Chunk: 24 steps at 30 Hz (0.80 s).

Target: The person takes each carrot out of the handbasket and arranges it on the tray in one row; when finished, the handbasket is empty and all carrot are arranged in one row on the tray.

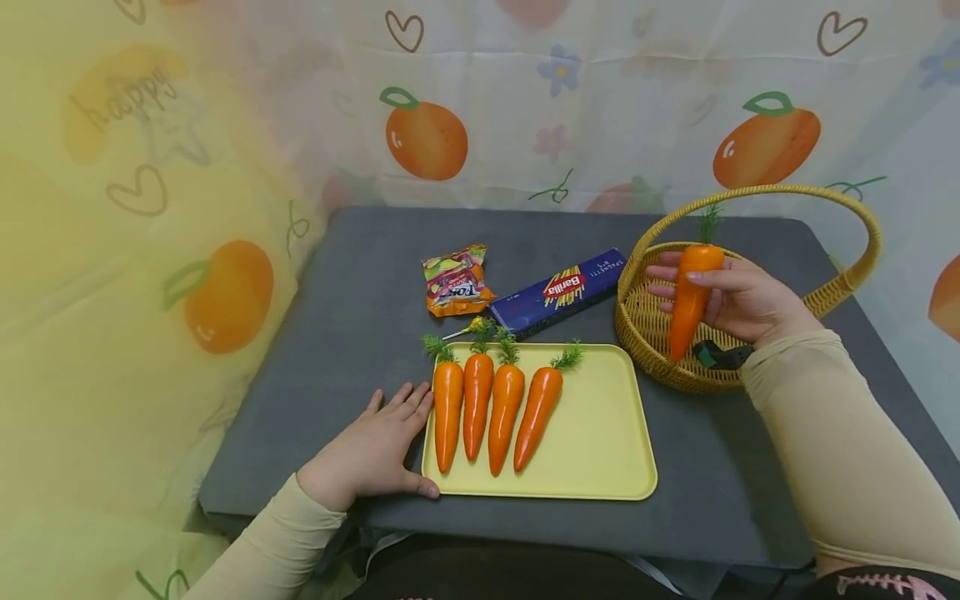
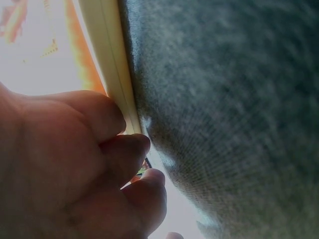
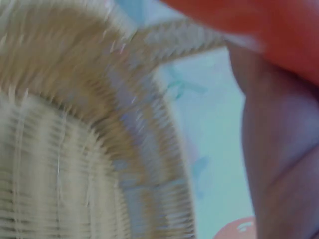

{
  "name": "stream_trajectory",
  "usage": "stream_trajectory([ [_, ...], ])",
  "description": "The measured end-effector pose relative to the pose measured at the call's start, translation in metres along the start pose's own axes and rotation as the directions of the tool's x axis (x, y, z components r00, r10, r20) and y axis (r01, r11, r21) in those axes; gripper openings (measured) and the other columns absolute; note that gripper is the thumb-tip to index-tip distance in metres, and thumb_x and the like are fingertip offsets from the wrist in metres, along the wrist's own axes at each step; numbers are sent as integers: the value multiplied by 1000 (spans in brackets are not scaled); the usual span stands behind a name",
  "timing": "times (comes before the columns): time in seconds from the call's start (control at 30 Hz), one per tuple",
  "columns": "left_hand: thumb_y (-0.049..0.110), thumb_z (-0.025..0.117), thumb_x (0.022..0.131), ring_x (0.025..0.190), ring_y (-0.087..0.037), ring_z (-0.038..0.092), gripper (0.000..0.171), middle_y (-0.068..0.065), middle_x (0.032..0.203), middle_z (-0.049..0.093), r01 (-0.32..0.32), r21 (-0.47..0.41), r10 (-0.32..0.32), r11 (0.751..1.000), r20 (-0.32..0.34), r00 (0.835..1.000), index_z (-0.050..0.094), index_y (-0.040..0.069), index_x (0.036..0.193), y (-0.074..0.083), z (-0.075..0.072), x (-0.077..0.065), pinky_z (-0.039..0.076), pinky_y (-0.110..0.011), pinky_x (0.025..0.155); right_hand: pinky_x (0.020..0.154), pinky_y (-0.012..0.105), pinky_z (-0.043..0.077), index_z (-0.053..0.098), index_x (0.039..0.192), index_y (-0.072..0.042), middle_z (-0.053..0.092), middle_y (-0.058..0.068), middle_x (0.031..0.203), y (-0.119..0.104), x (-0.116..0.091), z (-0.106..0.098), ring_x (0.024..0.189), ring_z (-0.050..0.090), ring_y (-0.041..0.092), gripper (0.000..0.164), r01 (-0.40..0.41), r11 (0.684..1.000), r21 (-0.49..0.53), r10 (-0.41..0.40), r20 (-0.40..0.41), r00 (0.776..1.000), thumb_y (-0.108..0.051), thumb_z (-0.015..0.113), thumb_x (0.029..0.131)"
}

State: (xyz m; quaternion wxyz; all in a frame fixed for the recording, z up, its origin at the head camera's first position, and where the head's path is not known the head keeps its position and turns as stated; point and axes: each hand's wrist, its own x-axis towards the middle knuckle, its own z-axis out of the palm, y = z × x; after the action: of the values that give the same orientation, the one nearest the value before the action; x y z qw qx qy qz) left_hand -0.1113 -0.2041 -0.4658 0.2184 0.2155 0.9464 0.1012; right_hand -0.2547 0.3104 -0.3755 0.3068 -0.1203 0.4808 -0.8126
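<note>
In the head view my right hand (image 1: 738, 296) grips an orange carrot (image 1: 692, 300) with a green top, held upright over the wicker basket (image 1: 651, 346). The same carrot (image 3: 279, 35) shows blurred at the top of the right wrist view. My left hand (image 1: 375, 454) lies on the table with spread fingers, touching the left edge of a yellow tray (image 1: 600, 433). Several carrots (image 1: 507, 417) lie side by side on the tray's left half, their tops over its far rim. In the left wrist view the left fingers (image 2: 134, 154) rest against the tray's side.
Behind the tray lie a colourful snack bag (image 1: 457, 282), a lollipop (image 1: 474, 327) and a blue Barilla spaghetti box (image 1: 562, 292). The basket's tall handle (image 1: 825, 193) arches above it. A wrist-camera strap (image 1: 722, 357) is by the right wrist. A printed curtain (image 1: 510, 100) hangs behind the grey table (image 1: 337, 333).
</note>
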Motion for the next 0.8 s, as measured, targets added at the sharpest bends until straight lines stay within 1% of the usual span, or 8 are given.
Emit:
stream_trajectory([
  [0.1, 82, 85, 75, 171, -43, 17, 140, -15, 184, 19, -2, -1, 2, 1000, 3, 1000, 26, 4, 175, 1, 0, 0, 11, -76, 132, 111, 47, 59, 58, 155, 0, 70, 18, 148, 4, -13, 14, 135, 72, 34, 46, 57, 995, 76, -63, 75, 995, 1, 35, 115],
  [0.27, 82, 85, 76, 171, -43, 16, 140, -15, 185, 19, -6, -4, 6, 1000, 2, 1000, 26, 4, 175, 1, -1, 0, 10, -76, 132, 117, 46, 54, 55, 158, 2, 67, 19, 153, 26, -28, 37, 139, 69, 34, 51, 104, 982, 158, -131, 173, 976, 5, 30, 114],
  [0.37, 82, 85, 76, 171, -42, 16, 140, -15, 185, 18, -5, -1, 5, 1000, -1, 1000, 25, 4, 175, 1, -2, 0, 11, -75, 132, 121, 45, 50, 53, 160, 2, 64, 19, 157, 42, -30, 48, 142, 67, 34, 53, 85, 976, 199, -131, 229, 965, 7, 29, 114],
  [0.43, 81, 85, 77, 171, -42, 16, 139, -15, 185, 18, -3, -2, 3, 1000, -1, 1000, 25, 4, 175, 1, -2, 0, 10, -75, 133, 122, 45, 50, 54, 159, 1, 64, 18, 158, 54, -29, 53, 143, 66, 33, 53, 59, 976, 208, -109, 237, 965, 7, 29, 114],
  [0.53, 80, 86, 77, 171, -42, 16, 139, -16, 184, 18, -1, -8, 1, 1000, -1, 1000, 25, 3, 175, 2, -3, -1, 10, -75, 133, 121, 45, 50, 58, 157, -2, 65, 16, 157, 73, -24, 58, 142, 67, 31, 51, 5, 978, 208, -48, 204, 978, 6, 32, 114],
  [0.67, 79, 86, 77, 171, -42, 16, 138, -15, 184, 19, 0, -6, 0, 1000, -3, 1000, 25, 3, 175, 3, -5, -2, 11, -75, 133, 117, 42, 55, 65, 149, -7, 69, 12, 151, 100, -17, 62, 139, 70, 27, 40, -71, 980, 188, 57, 79, 995, 0, 42, 117],
  [0.73, 80, 86, 77, 171, -43, 16, 139, -15, 184, 19, 0, -4, 0, 1000, -6, 1000, 25, 3, 175, 3, -5, -1, 11, -75, 133, 116, 41, 55, 66, 145, -8, 71, 10, 147, 112, -15, 63, 136, 71, 26, 34, -112, 979, 172, 111, 17, 994, -4, 47, 117],
  [0.8, 80, 86, 77, 171, -43, 16, 139, -15, 184, 20, -3, -6, 3, 1000, -9, 1000, 25, 3, 175, 3, -5, -1, 11, -75, 132, 116, 42, 56, 65, 144, -7, 73, 10, 145, 124, -12, 65, 135, 72, 25, 30, -156, 973, 168, 163, -30, 986, -7, 52, 116],
])
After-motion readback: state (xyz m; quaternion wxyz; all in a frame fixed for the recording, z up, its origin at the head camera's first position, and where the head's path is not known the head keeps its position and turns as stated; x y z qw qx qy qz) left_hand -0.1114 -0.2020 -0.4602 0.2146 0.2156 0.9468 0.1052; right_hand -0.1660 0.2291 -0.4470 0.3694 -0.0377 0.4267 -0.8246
